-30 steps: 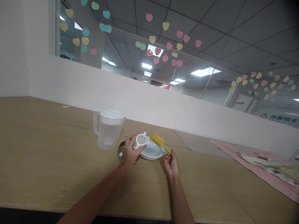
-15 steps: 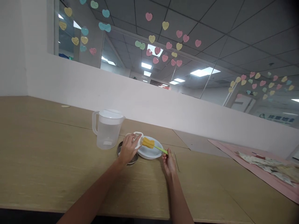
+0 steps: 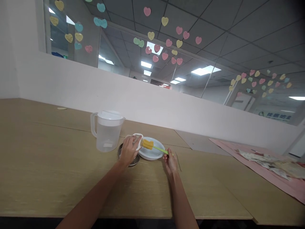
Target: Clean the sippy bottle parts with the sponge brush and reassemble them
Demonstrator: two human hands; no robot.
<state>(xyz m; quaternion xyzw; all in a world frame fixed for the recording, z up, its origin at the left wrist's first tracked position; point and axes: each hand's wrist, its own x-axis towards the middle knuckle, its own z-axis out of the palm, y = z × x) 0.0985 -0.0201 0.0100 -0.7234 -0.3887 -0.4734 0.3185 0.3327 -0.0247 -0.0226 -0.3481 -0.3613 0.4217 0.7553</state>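
A wide, pale wooden bench (image 3: 47,165) stretched in front of you, backed by a low white wall (image 3: 95,92) with glass above it dotted with paper hearts (image 3: 164,56). At the far right of the bench lay a pink mat (image 3: 262,171) with papers on it. Left of centre stood a clear plastic jug (image 3: 107,131) with a white lid, upright. Just right of it sat a white plate (image 3: 152,153), and beside that a round metal dish (image 3: 128,156) partly hidden under your left hand (image 3: 128,152). Your left hand was closed around a small white cup (image 3: 137,140) with handles, tipped on its side above the metal dish and the plate's left edge. Your right hand (image 3: 170,160) rested low on the bench, fingers pinched on the green handle of a sponge brush (image 3: 154,147). Its yellow sponge head pointed left, meeting the cup's mouth above the plate.
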